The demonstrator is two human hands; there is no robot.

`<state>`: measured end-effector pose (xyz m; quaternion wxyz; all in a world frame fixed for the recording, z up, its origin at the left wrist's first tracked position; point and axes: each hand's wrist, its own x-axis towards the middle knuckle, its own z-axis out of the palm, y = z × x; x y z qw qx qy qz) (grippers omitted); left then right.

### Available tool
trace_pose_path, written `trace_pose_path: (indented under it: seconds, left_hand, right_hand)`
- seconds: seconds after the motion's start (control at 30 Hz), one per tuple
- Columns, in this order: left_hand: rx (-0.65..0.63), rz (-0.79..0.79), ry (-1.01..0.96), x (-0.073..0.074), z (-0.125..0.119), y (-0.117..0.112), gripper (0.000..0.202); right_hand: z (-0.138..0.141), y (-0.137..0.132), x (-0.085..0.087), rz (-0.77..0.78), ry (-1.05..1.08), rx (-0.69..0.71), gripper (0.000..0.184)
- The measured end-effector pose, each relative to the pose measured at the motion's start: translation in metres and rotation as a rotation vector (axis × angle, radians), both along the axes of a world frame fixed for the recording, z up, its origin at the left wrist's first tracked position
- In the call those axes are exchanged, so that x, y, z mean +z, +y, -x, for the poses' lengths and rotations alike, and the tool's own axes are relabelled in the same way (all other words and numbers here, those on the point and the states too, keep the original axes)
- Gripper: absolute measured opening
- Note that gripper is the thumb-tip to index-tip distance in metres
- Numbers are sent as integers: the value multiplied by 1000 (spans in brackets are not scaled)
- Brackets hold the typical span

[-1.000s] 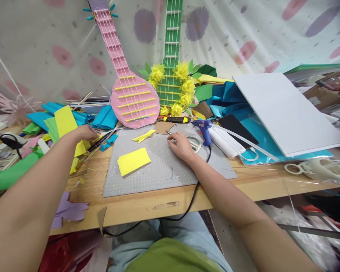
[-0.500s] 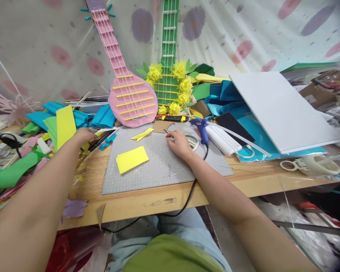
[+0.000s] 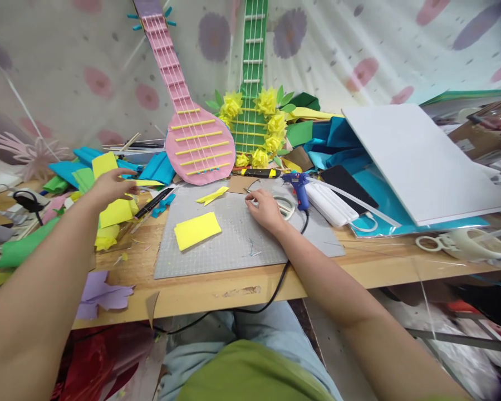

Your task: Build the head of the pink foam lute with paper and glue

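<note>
My left hand (image 3: 112, 188) hovers above the paper heap on the left. Its fingers are apart and hold nothing; yellow crepe paper (image 3: 119, 213) lies just below. On the grey cutting mat (image 3: 217, 262), my right hand (image 3: 264, 208) is closed on a pair of scissors with pale handles (image 3: 291, 208); the metal tip pokes out past the fingers and the rest is mostly covered. Left of that hand lie a folded yellow paper rectangle (image 3: 198, 231) and a twisted yellow strip (image 3: 212, 195).
A pink paper lute (image 3: 200, 145) and a green one (image 3: 250, 131) with yellow flowers stand behind the mat. A blue glue gun (image 3: 298, 189), a white power bank (image 3: 332, 205) and a white board (image 3: 417, 167) are to the right. A black pen (image 3: 154, 202) lies left of the mat.
My left hand has lifted off the papers, moved slightly left and spread its fingers. Papers under it have shifted, baring more yellow crepe. My right hand stays on the scissors.
</note>
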<state>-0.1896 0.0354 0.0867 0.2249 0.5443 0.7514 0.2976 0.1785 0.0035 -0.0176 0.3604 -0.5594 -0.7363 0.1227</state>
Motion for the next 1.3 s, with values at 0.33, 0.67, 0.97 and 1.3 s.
trace_pose_path:
  seconds: [0.33, 0.67, 0.97, 1.3]
  left_hand:
    - [-768, 164, -327, -40, -158, -33, 39]
    - [-384, 143, 843, -31, -11, 19, 13]
    - [-481, 285, 1113, -39, 20, 17, 11]
    - [-14, -282, 81, -20, -41, 14, 14]
  right_hand:
    - [26, -12, 3, 547, 731, 457, 42]
    - [23, 3, -13, 411, 567, 172, 26]
    - [23, 3, -16, 404, 544, 152, 25]
    - [26, 2, -10, 461, 757, 113, 23]
